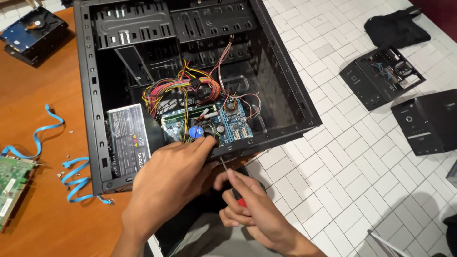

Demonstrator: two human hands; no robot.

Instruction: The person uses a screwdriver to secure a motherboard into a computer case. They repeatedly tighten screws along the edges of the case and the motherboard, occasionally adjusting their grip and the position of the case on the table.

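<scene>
An open black computer case (pixel 90 95) lies on a wooden table, with a blue motherboard (pixel 233 123), a bundle of coloured wires (pixel 185 88) and a grey power supply (pixel 127 138) inside. My left hand (pixel 166 183) rests on the case's near edge, fingers reaching in beside the board. My right hand (pixel 250 209) grips a screwdriver (pixel 227 177) with a red and black handle, its shaft pointing up at the case's near rim.
Blue flat cables (pixel 71 178) and small screws (pixel 64 164) lie on the table at left, with a green circuit board (pixel 12 183) and a hard drive (pixel 33 33). On the white tiled floor at right sit two other black cases (pixel 381 76) (pixel 426 121).
</scene>
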